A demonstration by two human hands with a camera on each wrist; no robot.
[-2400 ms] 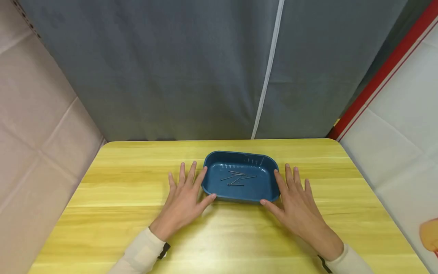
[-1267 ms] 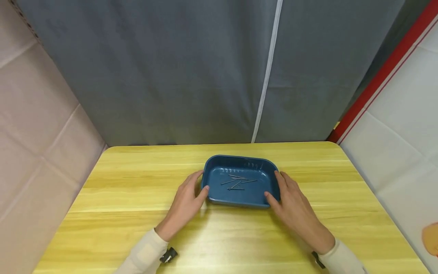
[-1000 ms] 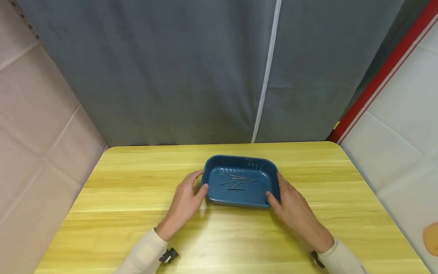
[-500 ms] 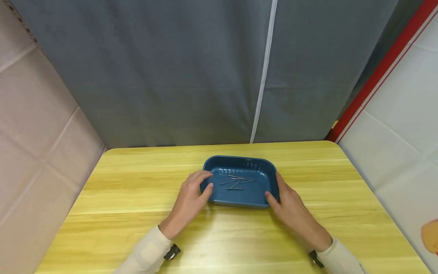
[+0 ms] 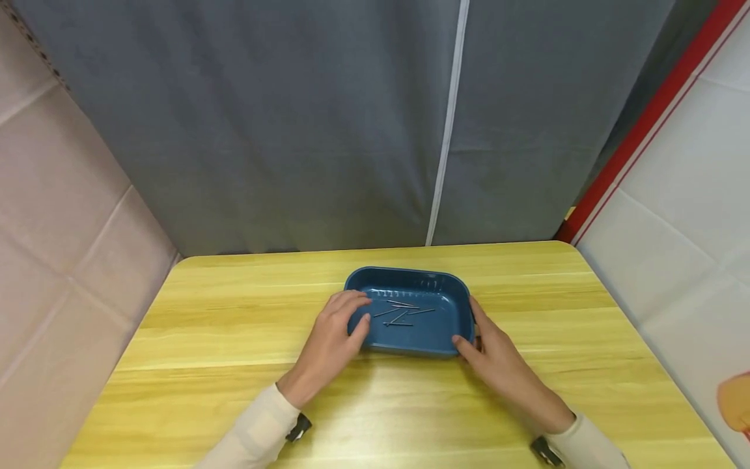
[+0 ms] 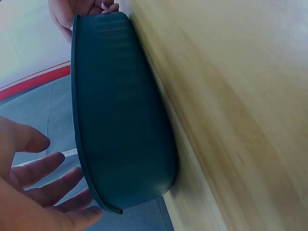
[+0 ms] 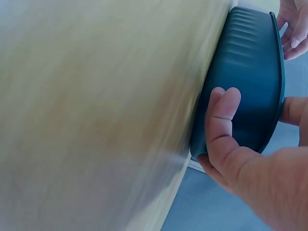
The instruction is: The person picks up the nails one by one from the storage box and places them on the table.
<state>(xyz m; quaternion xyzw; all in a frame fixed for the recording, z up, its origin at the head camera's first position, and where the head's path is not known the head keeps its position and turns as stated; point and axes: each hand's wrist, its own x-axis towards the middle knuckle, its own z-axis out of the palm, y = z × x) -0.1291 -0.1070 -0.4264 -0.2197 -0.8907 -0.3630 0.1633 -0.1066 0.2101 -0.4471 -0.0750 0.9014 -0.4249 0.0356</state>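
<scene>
A dark blue tray (image 5: 436,283) sits on the yellow wooden table (image 5: 234,326), with several thin metal nails (image 5: 404,312) lying loose on its floor. My left hand (image 5: 351,317) reaches over the tray's left rim, fingers spread and relaxed above the inside, holding nothing. In the left wrist view those fingers (image 6: 43,185) hover beside the tray's rim (image 6: 79,144). My right hand (image 5: 476,332) grips the tray's right near corner. In the right wrist view its thumb (image 7: 221,120) presses the outer wall of the tray (image 7: 250,67).
A grey curtain (image 5: 293,130) hangs right behind the table's far edge. A beige padded wall (image 5: 58,228) closes the left side and a white panel with a red strip (image 5: 656,163) the right. Bare tabletop lies on both sides of the tray.
Both hands came in from lying flat beside the tray. The right hand took hold of the right end. The left hand slid from the left outer wall over the rim.
</scene>
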